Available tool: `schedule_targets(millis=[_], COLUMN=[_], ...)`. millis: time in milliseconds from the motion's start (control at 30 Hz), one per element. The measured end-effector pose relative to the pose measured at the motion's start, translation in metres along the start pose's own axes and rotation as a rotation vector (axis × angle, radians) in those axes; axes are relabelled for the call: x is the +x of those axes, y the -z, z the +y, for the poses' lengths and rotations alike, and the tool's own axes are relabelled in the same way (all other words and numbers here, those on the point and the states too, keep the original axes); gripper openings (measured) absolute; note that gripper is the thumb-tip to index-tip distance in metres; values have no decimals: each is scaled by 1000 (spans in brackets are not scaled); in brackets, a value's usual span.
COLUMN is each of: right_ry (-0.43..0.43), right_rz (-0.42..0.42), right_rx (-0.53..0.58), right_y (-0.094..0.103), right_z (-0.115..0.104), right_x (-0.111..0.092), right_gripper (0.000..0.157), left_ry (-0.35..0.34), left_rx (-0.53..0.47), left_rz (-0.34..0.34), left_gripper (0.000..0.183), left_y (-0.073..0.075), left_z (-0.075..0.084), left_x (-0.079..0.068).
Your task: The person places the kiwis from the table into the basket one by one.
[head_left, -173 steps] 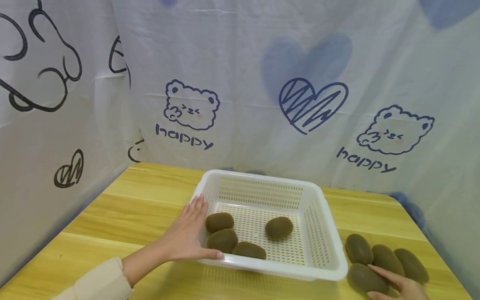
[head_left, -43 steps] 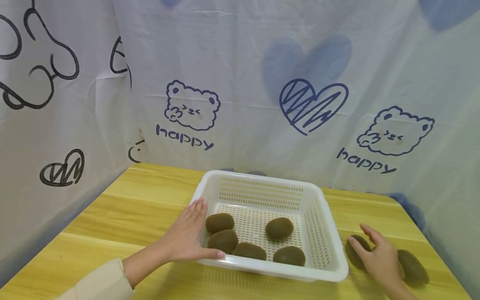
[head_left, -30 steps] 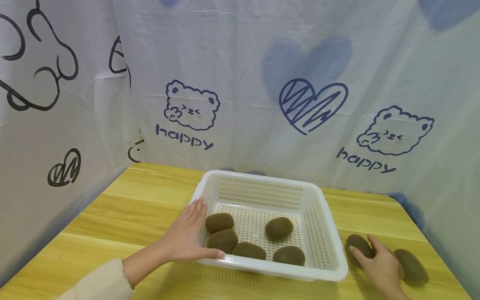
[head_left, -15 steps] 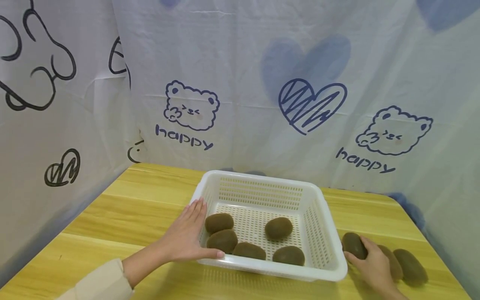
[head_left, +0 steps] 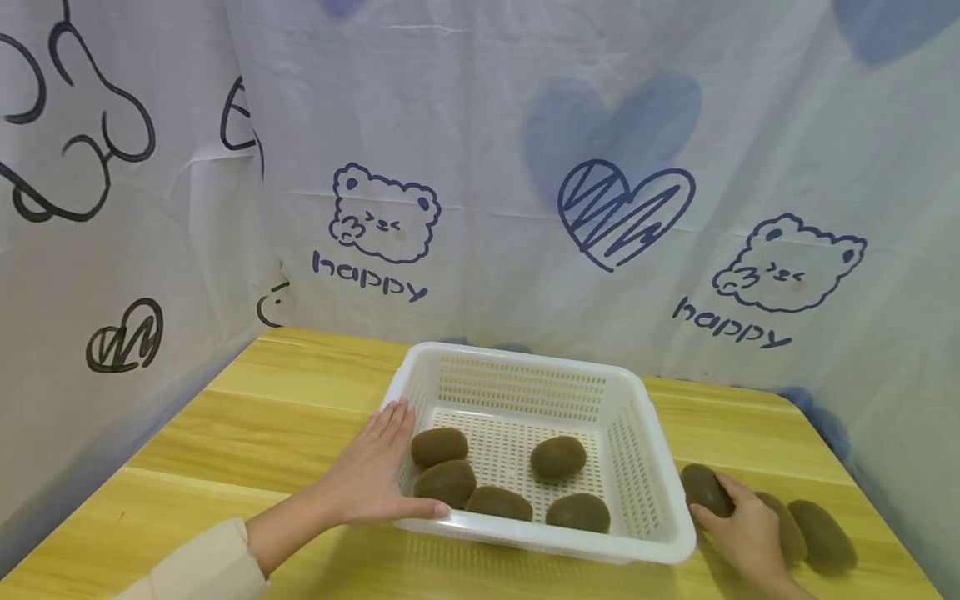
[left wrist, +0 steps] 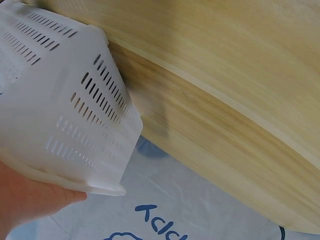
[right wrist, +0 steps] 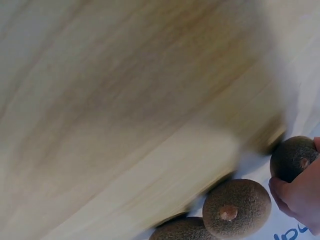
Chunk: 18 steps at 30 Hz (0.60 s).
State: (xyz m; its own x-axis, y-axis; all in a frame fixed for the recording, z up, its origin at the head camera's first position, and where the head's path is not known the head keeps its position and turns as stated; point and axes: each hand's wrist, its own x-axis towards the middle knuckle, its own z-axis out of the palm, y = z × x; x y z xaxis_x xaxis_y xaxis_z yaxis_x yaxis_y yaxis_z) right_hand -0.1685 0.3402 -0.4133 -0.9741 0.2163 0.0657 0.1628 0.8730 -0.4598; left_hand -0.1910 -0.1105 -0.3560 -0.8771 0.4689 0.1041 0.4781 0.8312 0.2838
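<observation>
The fingers of the right hand [head_left: 742, 529] are curled around one brown kiwi [head_left: 707, 490], just beside the right rim of the white basket [head_left: 555, 540]. Compared with one second ago, we find this kiwi a little closer to the basket; if it has left the worktop [head_left: 300, 400], we cannot tell. Since some seconds earlier, a fifth kiwi [head_left: 578, 512] has come into the basket, by its near wall. The left hand [head_left: 372, 471] has kept its place, with straight fingers upon the left rim and the thumb along the near one. Between the held kiwi and the five inside stands the basket's right wall. To the right we see two more kiwis [head_left: 822, 537], one partly covered by the right hand. Behind the worktop hangs a printed cloth [head_left: 487, 125].
</observation>
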Motion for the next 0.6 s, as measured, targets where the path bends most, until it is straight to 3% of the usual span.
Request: schedule_targets(millis=[233, 600], right_ry=[-40, -83], right_rz=[23, 7], right_rx=[17, 104], right_y=[10, 29], right_z=[-3, -17], right_x=[1, 5], right_gripper=[65, 71], left_ry=[-4, 4], left_rx=[-1, -6], left_rz=[-4, -16], left_gripper=[122, 122], left_y=[-1, 0], left_z=[0, 0], left_x=[0, 0])
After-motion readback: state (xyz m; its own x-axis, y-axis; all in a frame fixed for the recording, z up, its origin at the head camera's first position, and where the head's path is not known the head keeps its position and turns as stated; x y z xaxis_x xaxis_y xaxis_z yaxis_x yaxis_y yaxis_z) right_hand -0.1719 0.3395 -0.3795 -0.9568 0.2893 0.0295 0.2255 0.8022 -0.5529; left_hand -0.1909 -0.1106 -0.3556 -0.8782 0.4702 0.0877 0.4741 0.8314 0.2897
